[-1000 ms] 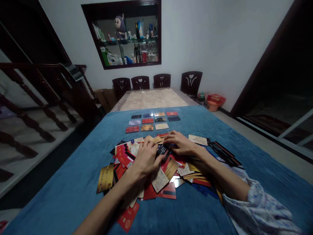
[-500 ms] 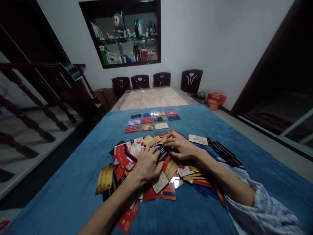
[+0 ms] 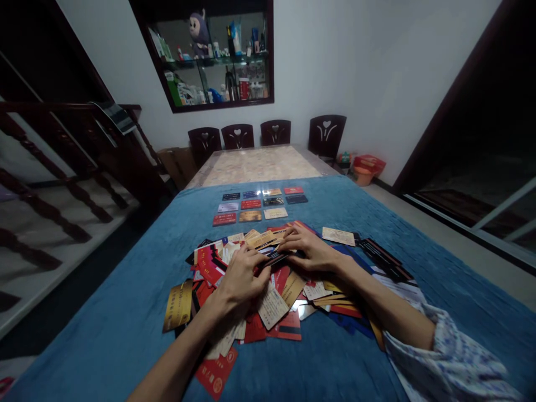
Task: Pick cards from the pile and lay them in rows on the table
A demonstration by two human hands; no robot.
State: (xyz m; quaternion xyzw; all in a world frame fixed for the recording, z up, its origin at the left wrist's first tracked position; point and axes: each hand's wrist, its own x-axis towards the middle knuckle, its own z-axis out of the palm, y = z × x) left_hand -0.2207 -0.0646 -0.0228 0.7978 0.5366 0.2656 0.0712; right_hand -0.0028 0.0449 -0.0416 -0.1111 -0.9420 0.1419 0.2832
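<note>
A heap of plastic cards (image 3: 288, 325) in red, gold, cream, black and blue lies spread under both hands. My left hand (image 3: 245, 276) rests over the left half of the heap, its thumb and fingers closed at the left end of a black card (image 3: 274, 257). My right hand (image 3: 312, 248) has bent fingers at the same card's right end. The card sits tilted between the hands, just over the heap; the fingers cover both ends. A gold card (image 3: 178, 307) lies at the heap's left edge, and a red card (image 3: 215, 373) is nearest me.
Beyond the heap, several cards such as a red card (image 3: 251, 204) lie in rows on the blue cloth (image 3: 138, 301). Black cards (image 3: 385, 259) and a cream card (image 3: 338, 235) lie at the right. Dark chairs (image 3: 328, 134) stand around the far table end.
The black card has been raised from flat on the heap to a tilted position between both hands. My left hand has shifted slightly left and its thumb has drawn in.
</note>
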